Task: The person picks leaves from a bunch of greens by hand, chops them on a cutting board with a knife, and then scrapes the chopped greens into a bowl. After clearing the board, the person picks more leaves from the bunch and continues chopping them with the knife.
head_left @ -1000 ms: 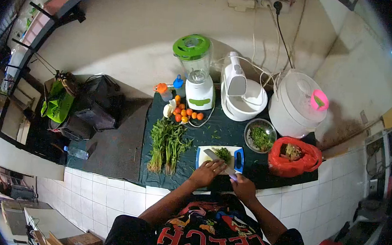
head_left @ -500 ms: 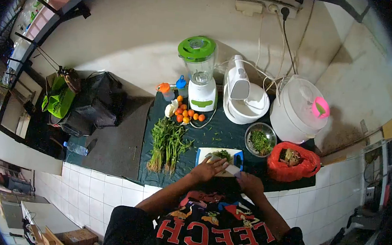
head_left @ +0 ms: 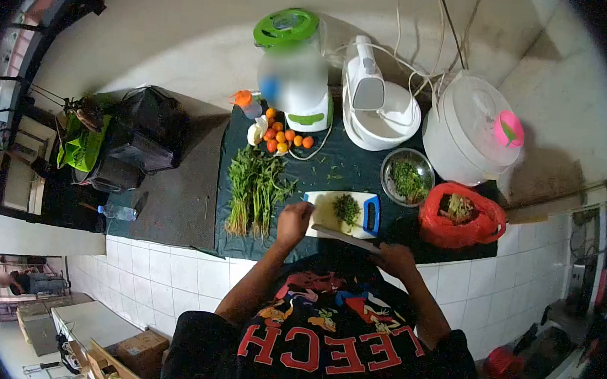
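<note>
A white cutting board with blue edges lies near the counter's front, bearing a small heap of chopped greens. My right hand is closed round the handle of a knife, whose blade points left along the board's near edge. At the board's left edge is my left hand, its fingers curled together; what they hold, if anything, is hidden. Left of it lie bunches of leafy greens with roots. A steel bowl of cut greens stands beyond the board to the right.
Orange tomatoes and a white bulb-like vegetable sit behind the greens. At the back are a blender, a white stand mixer and a large white lidded container. A red plastic bag stands on the right.
My left hand has come off the knife and greens and moved to the board's left edge. The knife has dropped towards the board's near edge, uncovering the chopped heap. The view has tilted down.
</note>
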`<state>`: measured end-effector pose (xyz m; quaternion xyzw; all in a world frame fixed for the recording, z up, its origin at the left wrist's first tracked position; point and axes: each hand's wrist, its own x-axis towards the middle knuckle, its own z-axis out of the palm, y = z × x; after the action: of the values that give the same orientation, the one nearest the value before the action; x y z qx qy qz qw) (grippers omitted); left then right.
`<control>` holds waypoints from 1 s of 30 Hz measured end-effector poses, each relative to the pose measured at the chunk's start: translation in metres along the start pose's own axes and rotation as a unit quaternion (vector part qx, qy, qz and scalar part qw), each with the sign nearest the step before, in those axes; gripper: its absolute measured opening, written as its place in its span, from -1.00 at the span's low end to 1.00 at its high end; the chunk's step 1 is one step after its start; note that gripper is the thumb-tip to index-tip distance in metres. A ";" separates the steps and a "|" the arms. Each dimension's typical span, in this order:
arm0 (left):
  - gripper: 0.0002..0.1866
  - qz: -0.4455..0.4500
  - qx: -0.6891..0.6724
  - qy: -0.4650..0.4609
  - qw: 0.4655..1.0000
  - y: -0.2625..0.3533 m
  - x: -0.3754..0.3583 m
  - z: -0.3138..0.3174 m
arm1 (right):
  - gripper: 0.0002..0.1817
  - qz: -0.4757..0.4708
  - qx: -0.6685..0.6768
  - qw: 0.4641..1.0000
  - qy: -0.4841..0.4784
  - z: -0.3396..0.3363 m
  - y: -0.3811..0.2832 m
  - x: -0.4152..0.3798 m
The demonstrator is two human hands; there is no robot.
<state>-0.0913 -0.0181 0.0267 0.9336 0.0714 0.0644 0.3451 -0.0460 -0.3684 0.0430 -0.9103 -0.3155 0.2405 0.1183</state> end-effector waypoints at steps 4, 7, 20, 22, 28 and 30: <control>-0.70 -0.011 0.058 0.052 0.997 -0.019 -0.005 0.004 | -0.59 -0.033 -0.029 0.998 -0.040 0.030 0.028 0.009; -0.54 -0.086 0.122 0.030 0.988 -0.044 -0.024 0.018 | -0.67 -0.057 -0.041 0.997 -0.016 0.029 0.034 0.013; -0.64 -0.265 -0.061 0.012 0.962 -0.036 0.004 0.028 | -0.69 0.066 0.402 0.910 0.073 0.040 0.024 0.056; -0.61 -0.292 -0.083 0.019 0.953 -0.044 0.009 0.034 | -0.67 0.037 0.345 0.935 0.073 0.032 0.029 0.068; -0.57 -0.320 -0.193 -0.009 0.928 -0.090 -0.003 0.069 | -0.61 0.062 0.441 0.894 0.037 0.059 0.045 0.064; -0.54 -0.298 -0.348 -0.024 0.888 -0.089 -0.005 0.064 | -0.58 0.037 0.390 0.919 0.048 0.040 0.039 0.052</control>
<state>-0.0928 0.0073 -0.0806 0.6896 0.3110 -0.0435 0.6526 -0.0109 -0.3633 -0.0249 -0.8133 -0.1563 0.3048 0.4703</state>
